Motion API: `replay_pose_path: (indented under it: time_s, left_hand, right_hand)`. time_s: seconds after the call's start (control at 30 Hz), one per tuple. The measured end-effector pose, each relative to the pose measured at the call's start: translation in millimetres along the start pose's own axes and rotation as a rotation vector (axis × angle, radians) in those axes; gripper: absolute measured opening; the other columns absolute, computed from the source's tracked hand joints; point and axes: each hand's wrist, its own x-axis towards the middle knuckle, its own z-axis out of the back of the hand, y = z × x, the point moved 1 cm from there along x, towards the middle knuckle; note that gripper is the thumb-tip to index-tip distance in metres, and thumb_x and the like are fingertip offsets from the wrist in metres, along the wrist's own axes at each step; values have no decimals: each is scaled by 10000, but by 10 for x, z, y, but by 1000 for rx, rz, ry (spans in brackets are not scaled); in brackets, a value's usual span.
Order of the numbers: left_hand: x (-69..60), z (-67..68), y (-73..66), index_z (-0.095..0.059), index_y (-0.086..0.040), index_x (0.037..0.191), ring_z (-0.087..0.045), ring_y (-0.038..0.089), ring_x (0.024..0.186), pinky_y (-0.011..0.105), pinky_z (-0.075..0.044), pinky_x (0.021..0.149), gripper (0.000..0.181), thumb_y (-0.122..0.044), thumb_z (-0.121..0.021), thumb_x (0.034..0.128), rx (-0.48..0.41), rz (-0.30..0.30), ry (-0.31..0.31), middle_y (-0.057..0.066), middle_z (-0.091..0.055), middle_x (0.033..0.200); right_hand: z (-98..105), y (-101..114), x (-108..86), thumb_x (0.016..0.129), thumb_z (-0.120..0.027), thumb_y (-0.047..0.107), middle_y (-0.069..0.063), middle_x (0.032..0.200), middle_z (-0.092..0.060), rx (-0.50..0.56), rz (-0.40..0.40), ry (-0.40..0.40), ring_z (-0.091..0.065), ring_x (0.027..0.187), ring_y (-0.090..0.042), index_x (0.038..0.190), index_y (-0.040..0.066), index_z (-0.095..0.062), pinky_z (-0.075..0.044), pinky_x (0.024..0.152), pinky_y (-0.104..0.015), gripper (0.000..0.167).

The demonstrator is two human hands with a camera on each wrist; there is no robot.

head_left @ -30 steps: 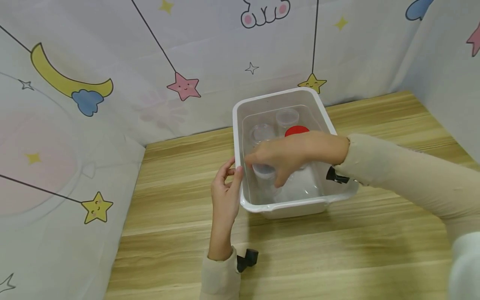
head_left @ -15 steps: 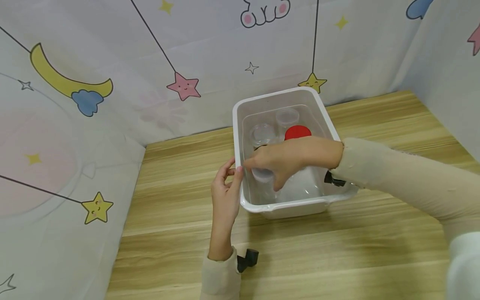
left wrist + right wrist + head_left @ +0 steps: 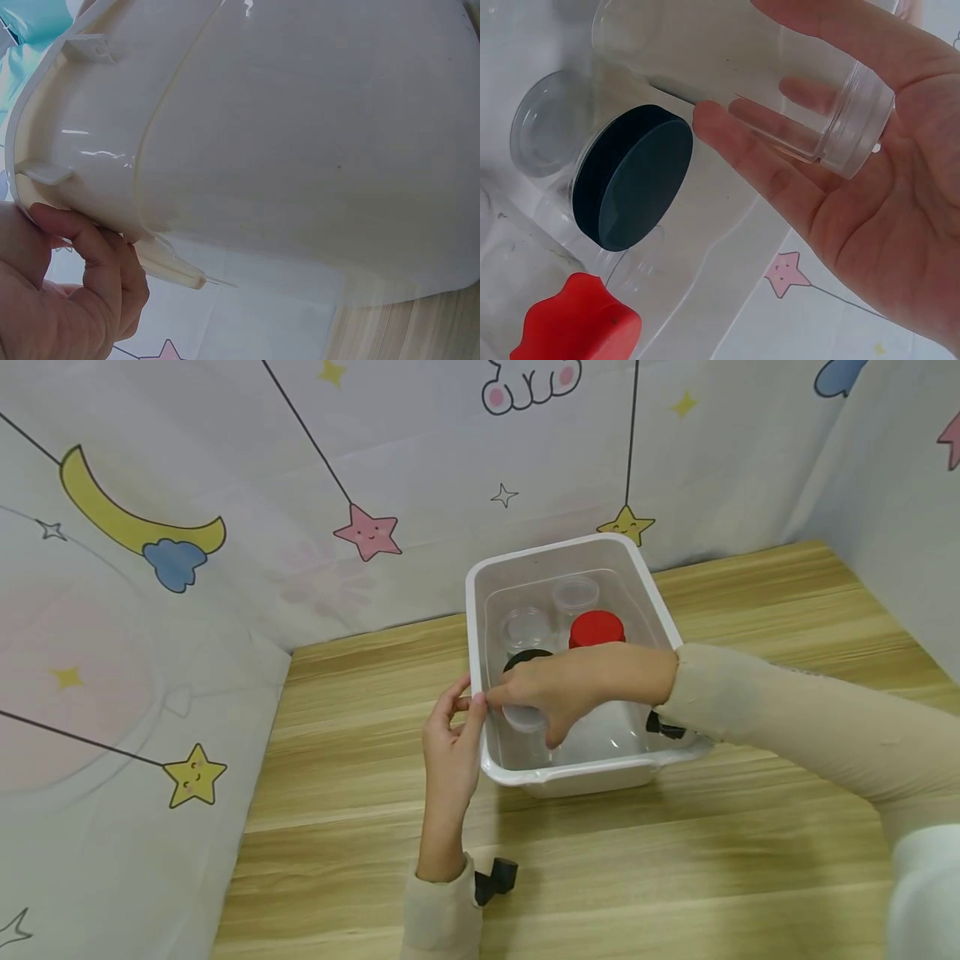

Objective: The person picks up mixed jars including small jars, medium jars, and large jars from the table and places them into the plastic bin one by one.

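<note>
In the head view a white plastic basin [image 3: 581,770] stands on the table. My left hand [image 3: 452,752] grips its left rim between thumb and fingers; the left wrist view shows that hand [image 3: 82,277] at the basin's outer wall. Reaching inside, my right hand [image 3: 558,687] holds a clear jar with a translucent lid [image 3: 523,718] near the front left corner. From the right wrist, thumb and fingers are seen around the clear jar [image 3: 705,45]. Just behind it is a jar with a black lid [image 3: 645,180], partly hidden by the hand in the head view.
Further back in the basin are a red-lidded jar [image 3: 597,627] and two clear-lidded containers [image 3: 576,592]. A wood-grain table [image 3: 352,752] lies around the basin. Behind and beside it hangs a white printed cloth [image 3: 435,452].
My right hand has shifted slightly toward the basin's front with the clear jar, uncovering more of the black and red lids. The left hand stays on the rim.
</note>
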Motion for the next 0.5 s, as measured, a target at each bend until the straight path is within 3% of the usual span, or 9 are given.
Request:
replay_pose_path:
  time_s: [0.17,0.37,0.5]
  left_hand:
    - [-1,-4,3,-558,-16,1377,-706,345,798,414,-599,718,409,-221,-588,1024,12,0,-12,159,-586,1024]
    - [-4,-10,1,-562,-15,1373,-683,463,830,408,-598,714,410,-220,-594,1020,4,-7,-16,165,-585,1025]
    - [0,-9,4,-565,-18,1373,-692,420,798,402,-597,709,414,-231,-593,1020,14,-13,-17,166,-590,1023]
  right_hand:
    - [-49,-41,15,763,-876,129,-134,1380,-542,-1,2,-2,-507,1223,-284,1479,-23,-409,-476,1012,-423,868]
    - [-114,-86,52,760,-874,123,-121,1320,-574,-3,5,8,-527,1182,-276,1421,-5,-470,-476,1007,-440,784]
    - [-138,-87,64,772,-864,123,-109,1301,-574,9,-7,25,-527,1180,-270,1423,16,-468,-478,1005,-432,770]
